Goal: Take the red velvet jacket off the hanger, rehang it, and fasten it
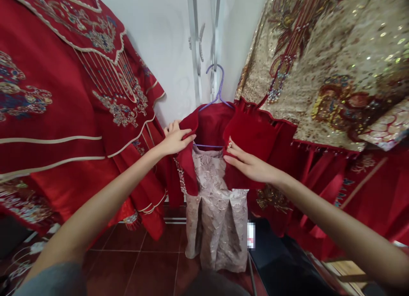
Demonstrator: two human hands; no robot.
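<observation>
A dark red jacket [212, 123] hangs on a purple wire hanger [220, 85] straight ahead, its front parted. Beneath it, on the same hanger, is a pale pinkish-beige brocade dress [211, 210]. My left hand [177, 138] grips the jacket's front edge on the left side, thumb inward and fingers behind the cloth. On the opposite side, my right hand [244, 161] pinches the other front edge, near a small beaded ornament; its far fingers are partly hidden. Between my hands, the hanger's lower bar and the dress's top edge show.
Red embroidered garments [79, 95] with beaded fringe hang at the left. A gold sequined garment [319, 74] hangs at the upper right, above red cloth. Behind the hanger are white metal uprights [194, 44]. A black object [281, 253] stands low right on the tiled floor [153, 262].
</observation>
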